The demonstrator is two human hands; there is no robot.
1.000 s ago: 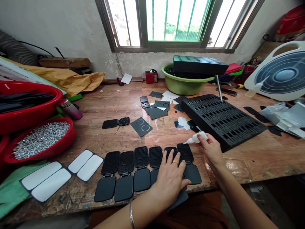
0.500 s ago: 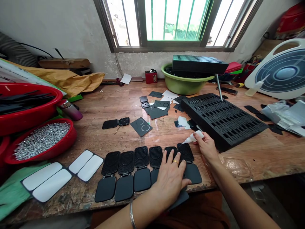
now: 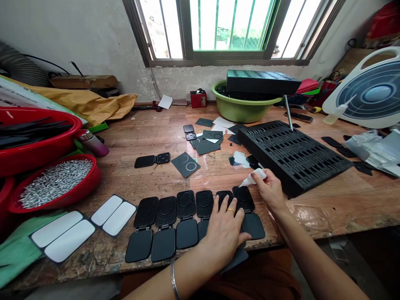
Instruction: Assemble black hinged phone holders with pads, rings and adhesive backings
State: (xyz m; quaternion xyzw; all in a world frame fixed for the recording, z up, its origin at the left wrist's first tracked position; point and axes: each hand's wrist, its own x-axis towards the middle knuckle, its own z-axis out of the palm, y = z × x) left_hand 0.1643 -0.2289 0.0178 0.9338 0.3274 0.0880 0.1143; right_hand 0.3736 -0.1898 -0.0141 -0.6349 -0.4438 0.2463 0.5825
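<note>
Bottle point(image 3: 252, 178) pinched in right hand point(image 3: 270, 190) | left hand point(image 3: 223, 231) spread on black cases point(image 3: 186, 233)

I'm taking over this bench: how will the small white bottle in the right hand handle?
Probably light: the right hand holds the white bottle in its fingertips alone. Its rounded body would likely roll if laid on the table. It looks like soft plastic, so may give under a squeeze.

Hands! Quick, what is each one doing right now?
Left hand: open, lying flat on the row of black cases.
Right hand: closed, holding a white squeeze bottle.
</note>
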